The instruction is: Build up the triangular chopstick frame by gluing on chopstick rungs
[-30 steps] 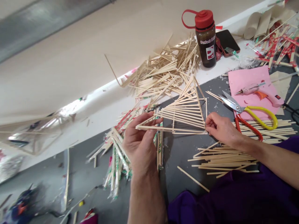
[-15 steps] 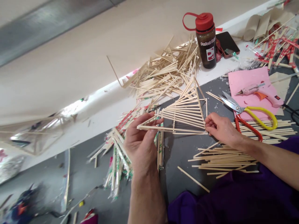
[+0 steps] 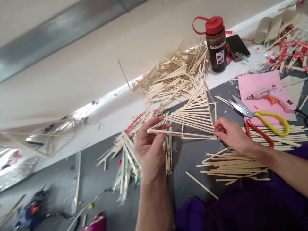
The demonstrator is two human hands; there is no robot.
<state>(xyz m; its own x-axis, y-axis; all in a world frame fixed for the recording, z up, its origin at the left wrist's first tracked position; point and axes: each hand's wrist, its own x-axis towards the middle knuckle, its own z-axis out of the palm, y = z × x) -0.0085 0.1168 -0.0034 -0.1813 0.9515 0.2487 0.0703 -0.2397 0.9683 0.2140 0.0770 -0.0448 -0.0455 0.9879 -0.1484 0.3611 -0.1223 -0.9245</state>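
A frame of thin wooden sticks (image 3: 196,120), with many near-parallel slats fanning to a peak, is held between both hands above the grey table. My left hand (image 3: 152,144) grips its left corner between thumb and fingers. At the right lower corner, the pinched fingers of my right hand (image 3: 229,134) close on the frame. Scissors (image 3: 258,118) with one yellow and one red handle lie right of the frame, partly open. Beyond them a pink glue gun (image 3: 276,98) rests on pink paper (image 3: 249,83).
Loose sticks (image 3: 231,166) lie near the purple clothing. Wrapped chopsticks (image 3: 127,160) are left of the frame. A stick pile (image 3: 178,73) and a dark bottle (image 3: 216,48) with a red lid stand by the wall. A blue tool (image 3: 32,208) is lower left.
The whole view has shifted slightly, so everything appears a little further right. Both hands keep their hold on the stick frame, which has barely moved relative to the table.
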